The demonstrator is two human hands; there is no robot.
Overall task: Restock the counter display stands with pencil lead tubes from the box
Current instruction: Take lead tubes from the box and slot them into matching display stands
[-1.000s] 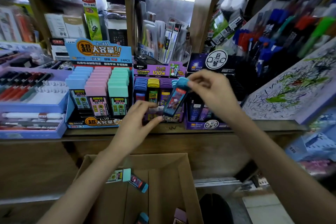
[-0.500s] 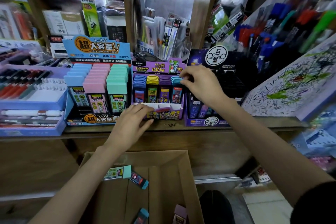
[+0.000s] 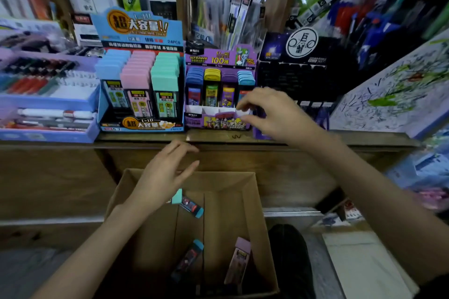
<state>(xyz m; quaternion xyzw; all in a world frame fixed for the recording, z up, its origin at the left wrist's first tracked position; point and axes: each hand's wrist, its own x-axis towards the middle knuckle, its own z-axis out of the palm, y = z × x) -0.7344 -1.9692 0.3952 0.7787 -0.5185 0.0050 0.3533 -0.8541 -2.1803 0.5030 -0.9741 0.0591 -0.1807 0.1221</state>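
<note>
A cardboard box [image 3: 252,204] stands open below the counter with several lead tubes in it: a blue-capped one [image 3: 193,207], another blue-capped one [image 3: 188,258] and a pink one [image 3: 238,260]. My left hand [image 3: 162,177] hovers over the box's far left part, fingers spread, holding nothing. On the counter the purple display stand [image 3: 220,119] holds rows of blue, yellow, purple and light-blue tubes. My right hand [image 3: 272,111] is in front of its right end, fingers loosely curled, empty. The blue stand [image 3: 139,31] to the left is full.
The wooden counter edge [image 3: 145,139] runs between box and stands. A lilac pen tray [image 3: 48,102] is at the left, a black display [image 3: 298,75] and a scribbled test pad [image 3: 398,94] at the right. Shelves of stationery rise behind.
The blue-capped tube went from both hands into the purple stand's right column. My right hand came down off it; my left hand dropped from the stand to above the box.
</note>
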